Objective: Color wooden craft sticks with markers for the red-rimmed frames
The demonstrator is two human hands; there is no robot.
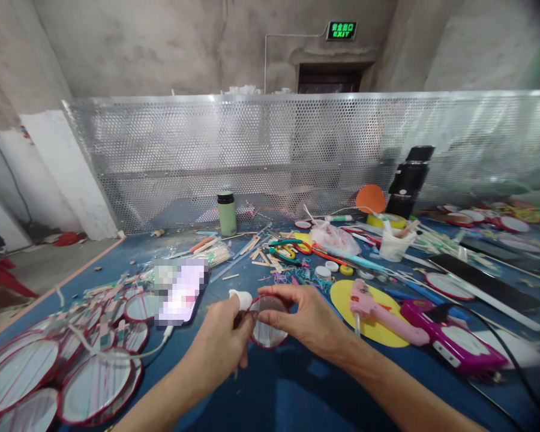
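My left hand (222,345) and my right hand (306,318) meet over the blue table (288,396) and together grip a small round red-rimmed mirror disc (267,324). The left hand's fingers are closed on its left edge, and one finger wears a white wrap at the tip (242,298). Curled over the top and right rim are the fingers of the right hand. Thin red thread seems to cross the disc's face.
Several larger red-rimmed discs (94,384) lie at the left, with a phone (182,294) behind them. A pink glue gun (378,315) on a yellow disc and a purple glue gun (454,342) lie at the right. Sticks, scissors (288,249), a green bottle (227,213) and a perforated metal screen are behind.
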